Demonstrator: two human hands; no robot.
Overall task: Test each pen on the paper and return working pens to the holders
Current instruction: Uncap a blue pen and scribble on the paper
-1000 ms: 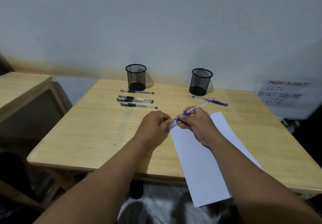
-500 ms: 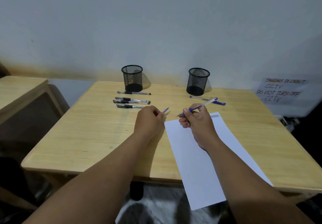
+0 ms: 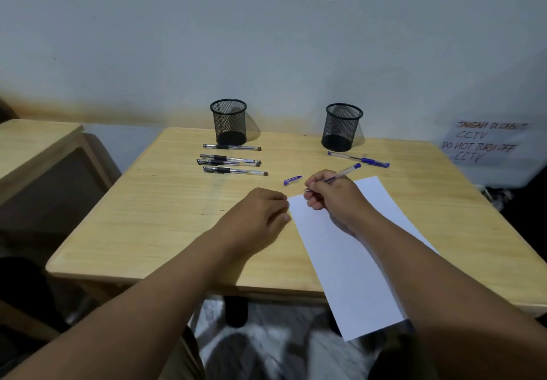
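While the right hand [image 3: 334, 196] is gripping a blue pen [image 3: 340, 173] with its fingers curled round the barrel, the tip is sitting at the far left corner of the white paper [image 3: 349, 261], though whether it is touching the sheet is hard to tell. The left hand [image 3: 260, 217] is resting on the tabletop [image 3: 165, 211] just beside the paper's left edge, fingers loosely curled and holding nothing; its fingertips are at the sheet's edge. A loose blue cap [image 3: 292, 180] is lying on the wood between the two hands and the pens beyond. Four black pens [image 3: 232, 160] are lying in a row on the left, in front of the left mesh holder [image 3: 228, 122]. A second blue pen [image 3: 358, 159] is lying in front of the right mesh holder [image 3: 342, 126]. Both holders are standing upright near the wall, well apart from each other. The paper's near end is hanging over the tabletop's front edge, and the right forearm is covering part of the sheet. A handwritten sign [image 3: 485, 143] on the right is blurred and partly cut off. Another wooden table [image 3: 32, 143] is standing to the left, only partly in view.
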